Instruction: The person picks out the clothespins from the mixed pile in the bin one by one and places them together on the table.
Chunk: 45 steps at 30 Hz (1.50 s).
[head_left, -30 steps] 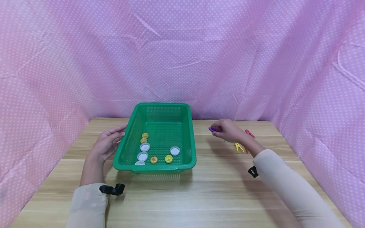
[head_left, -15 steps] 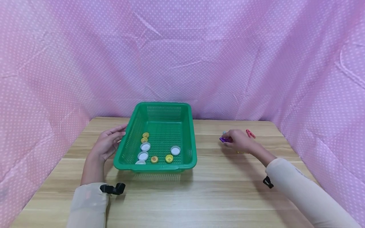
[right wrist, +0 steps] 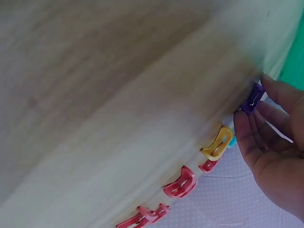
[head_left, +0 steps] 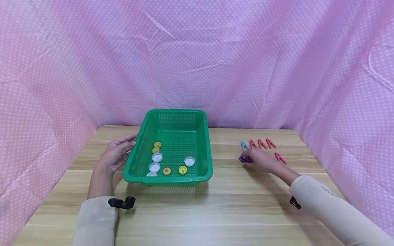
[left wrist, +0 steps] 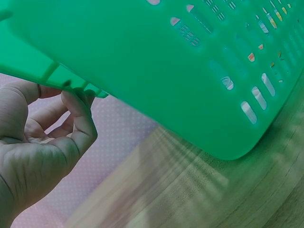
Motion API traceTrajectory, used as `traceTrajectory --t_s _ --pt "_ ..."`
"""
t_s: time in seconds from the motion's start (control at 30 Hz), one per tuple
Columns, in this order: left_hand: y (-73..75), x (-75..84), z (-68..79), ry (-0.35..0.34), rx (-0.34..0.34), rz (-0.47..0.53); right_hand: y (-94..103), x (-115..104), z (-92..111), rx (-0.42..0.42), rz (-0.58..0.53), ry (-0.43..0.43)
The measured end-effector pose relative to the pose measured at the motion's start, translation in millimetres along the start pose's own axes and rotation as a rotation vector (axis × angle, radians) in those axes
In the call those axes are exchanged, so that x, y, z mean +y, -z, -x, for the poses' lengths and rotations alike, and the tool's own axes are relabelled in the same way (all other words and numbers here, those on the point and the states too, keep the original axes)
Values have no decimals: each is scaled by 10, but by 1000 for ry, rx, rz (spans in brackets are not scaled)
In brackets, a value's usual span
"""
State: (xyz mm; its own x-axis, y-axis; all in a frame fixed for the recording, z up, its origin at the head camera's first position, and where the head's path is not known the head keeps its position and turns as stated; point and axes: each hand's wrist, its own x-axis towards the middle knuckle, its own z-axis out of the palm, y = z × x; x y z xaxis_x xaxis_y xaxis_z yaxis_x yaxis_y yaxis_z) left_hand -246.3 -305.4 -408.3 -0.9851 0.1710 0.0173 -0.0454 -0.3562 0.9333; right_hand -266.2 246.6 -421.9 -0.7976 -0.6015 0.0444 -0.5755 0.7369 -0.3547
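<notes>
My right hand pinches a purple clothespin between thumb and fingers, low over the right part of the table. Close by lie a light blue clothespin and several red clothespins, most of them in a row behind the hand. A yellow clothespin shows in the right wrist view; the hand hides it in the head view. On the left, my left hand holds the rim of a green plastic basket, thumb and fingertips at its edge.
Inside the basket lie several white caps and yellow caps, plus an orange-brown one. The wooden table ends at a pink dotted curtain behind and at the sides.
My right hand has moved right and nearer the front with the purple clothespin, uncovering the blue and more red clothespins and covering the yellow one. My left hand stays on the basket rim.
</notes>
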Motion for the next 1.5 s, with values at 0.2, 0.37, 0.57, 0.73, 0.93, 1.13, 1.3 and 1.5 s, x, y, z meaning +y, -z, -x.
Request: traceTrajectory --t_s 0.2,0.37,0.57,0.73,0.93,1.13,1.3,1.5 --pt "-1 2 -1 11 -1 10 73 -33 27 13 15 0" --pt "-3 9 -7 13 -3 15 140 -46 38 -12 24 63" --pt "0 3 -8 16 -2 18 134 -14 48 -52 47 99" --pt "-2 -4 -8 14 -1 21 101 20 43 -39 87 76" --pt "-4 4 -1 8 4 14 89 -24 40 -39 111 2" --pt "-3 8 2 9 3 6 76 -34 19 -27 111 -43" --pt "-7 9 1 10 4 8 80 -39 22 -24 104 -73" --pt "-11 10 0 12 9 10 85 -58 30 -23 87 -99"
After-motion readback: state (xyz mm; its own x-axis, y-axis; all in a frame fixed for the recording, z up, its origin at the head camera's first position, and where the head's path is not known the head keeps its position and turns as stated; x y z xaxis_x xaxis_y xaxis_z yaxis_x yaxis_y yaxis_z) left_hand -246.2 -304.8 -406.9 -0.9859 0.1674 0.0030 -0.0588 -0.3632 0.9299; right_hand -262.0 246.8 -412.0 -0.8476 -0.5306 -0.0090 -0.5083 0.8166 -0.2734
